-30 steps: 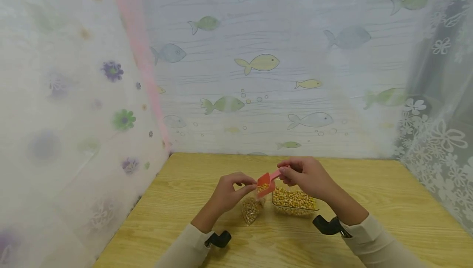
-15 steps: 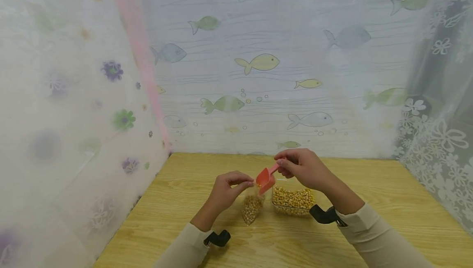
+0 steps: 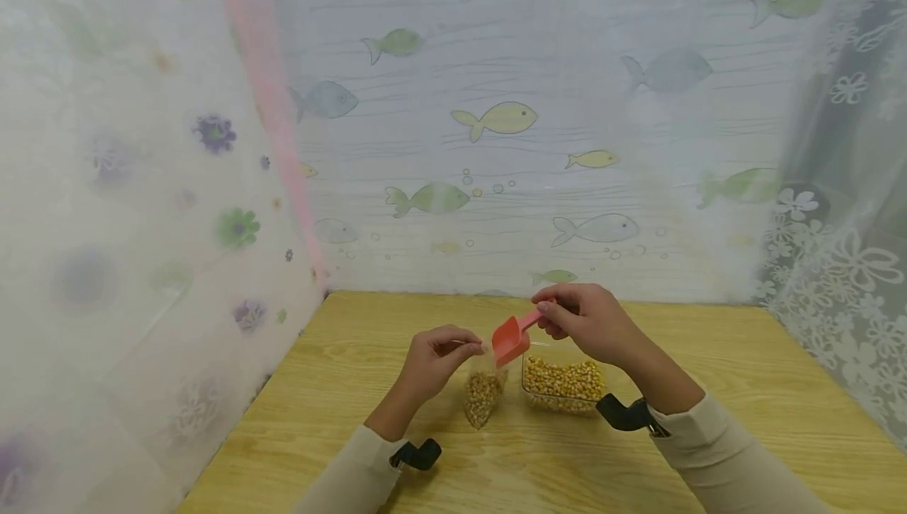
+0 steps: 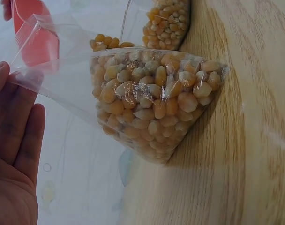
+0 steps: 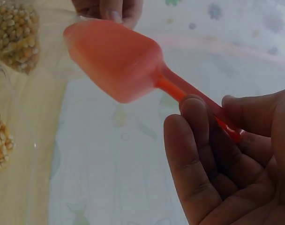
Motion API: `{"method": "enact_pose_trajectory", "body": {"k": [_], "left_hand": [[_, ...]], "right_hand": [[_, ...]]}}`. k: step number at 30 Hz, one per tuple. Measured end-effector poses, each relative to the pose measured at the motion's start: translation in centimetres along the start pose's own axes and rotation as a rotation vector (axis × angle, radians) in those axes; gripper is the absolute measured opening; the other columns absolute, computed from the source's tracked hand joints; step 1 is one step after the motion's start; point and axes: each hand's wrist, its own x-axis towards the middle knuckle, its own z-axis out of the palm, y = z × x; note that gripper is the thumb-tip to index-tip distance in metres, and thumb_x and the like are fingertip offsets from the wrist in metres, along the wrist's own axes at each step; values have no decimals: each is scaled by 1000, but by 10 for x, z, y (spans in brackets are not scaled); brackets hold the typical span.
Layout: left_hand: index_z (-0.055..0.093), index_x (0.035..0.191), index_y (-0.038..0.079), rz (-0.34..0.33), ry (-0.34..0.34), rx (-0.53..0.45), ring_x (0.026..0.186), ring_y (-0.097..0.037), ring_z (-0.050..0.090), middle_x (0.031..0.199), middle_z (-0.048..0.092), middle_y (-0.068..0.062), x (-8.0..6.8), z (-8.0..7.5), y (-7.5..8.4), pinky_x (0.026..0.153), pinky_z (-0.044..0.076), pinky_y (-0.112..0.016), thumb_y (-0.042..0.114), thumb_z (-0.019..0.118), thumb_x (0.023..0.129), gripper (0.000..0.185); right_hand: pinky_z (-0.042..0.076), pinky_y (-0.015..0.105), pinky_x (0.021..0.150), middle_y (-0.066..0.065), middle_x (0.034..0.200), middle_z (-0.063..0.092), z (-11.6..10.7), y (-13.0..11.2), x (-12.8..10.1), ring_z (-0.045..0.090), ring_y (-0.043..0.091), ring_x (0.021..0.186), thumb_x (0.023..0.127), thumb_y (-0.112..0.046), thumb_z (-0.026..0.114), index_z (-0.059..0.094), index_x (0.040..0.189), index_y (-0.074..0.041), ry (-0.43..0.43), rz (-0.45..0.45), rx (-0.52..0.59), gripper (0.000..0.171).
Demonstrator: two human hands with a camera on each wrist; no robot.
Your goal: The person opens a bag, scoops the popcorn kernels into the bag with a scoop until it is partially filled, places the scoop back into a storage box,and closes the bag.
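Note:
My left hand [image 3: 434,364] pinches the top edge of a clear plastic bag [image 4: 156,93], whose lower part is filled with corn kernels and rests on the table. In my right hand [image 3: 591,329] is the handle of a small pink-red scoop [image 3: 509,341], gripped between thumb and fingers, as the right wrist view also shows. The scoop [image 5: 116,61] tilts down toward the bag's mouth, and no kernels show in it in the head view. Just right of the bag stands a clear container [image 3: 563,401] of yellow corn kernels, below my right hand.
The wood-grain table [image 3: 340,435] extends on all sides of the bag and container. Behind it hangs a curtain [image 3: 496,207] printed with fish, and a flower-print sheet [image 3: 142,262] closes the left side. A dark wrist mount [image 3: 623,412] sits on the right sleeve near the container.
The scoop has tipped and risen slightly with my right hand. Kernels seen in it earlier are gone from it. My left hand has shifted slightly left, still pinching the bag.

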Motion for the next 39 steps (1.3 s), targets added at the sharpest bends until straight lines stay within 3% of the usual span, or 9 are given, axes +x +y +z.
{"method": "enact_pose_trajectory", "body": {"k": [7,17,21,24,29,33,36,39], "left_hand": [[74,110,-6,-6,8,-59,91,-16,77,104,75,-22,1,-2,-1,84,63,-39,8,66,102,18],[75,109,-1,-13,4,-84,93,-37,76,105,74,-23,2,-3,-3,88,60,-51,8,65,102,14],[73,110,-3,-36,-1,-118,98,-48,72,106,72,-25,1,-4,-5,93,60,-43,10,65,103,17],[70,112,-9,-57,6,-150,99,-47,72,105,72,-22,-1,-5,-7,96,59,-38,9,64,104,21],[71,108,-7,-100,34,-298,102,-28,77,98,76,-8,-3,-6,-7,98,58,-40,5,62,104,16],[68,105,-6,-73,54,-484,107,-28,75,83,66,-8,0,-4,-5,107,52,-49,3,57,106,14],[68,107,-6,-144,117,-539,108,-27,74,84,67,-7,1,-4,-8,107,52,-46,5,58,106,15],[69,112,-6,-267,195,-508,108,-23,75,95,77,-5,-2,-7,-14,100,57,-37,8,63,104,18]], "right_hand": [[64,35,76,17,99,75,-12,21,-12,76,18,85,107,-22,61,69,126,1,83,74,179,31],[63,39,83,7,100,77,-34,72,-45,75,16,88,105,-32,63,62,134,6,159,240,347,48],[64,38,82,7,99,77,-39,93,-56,74,16,86,106,-32,62,60,135,8,153,293,388,49],[63,37,82,4,97,77,-40,105,-63,74,16,86,107,-31,62,59,136,8,153,339,404,49],[63,39,83,6,98,76,-39,116,-68,75,19,88,107,-30,61,59,136,9,145,364,389,49],[63,39,83,11,100,76,-37,118,-67,75,22,89,107,-28,61,58,136,11,136,352,370,48],[63,39,82,11,99,76,-36,117,-67,75,21,88,108,-25,60,57,136,13,126,350,369,48],[63,39,81,10,98,76,-35,116,-68,76,21,88,108,-22,59,56,137,14,119,357,362,46]]}}
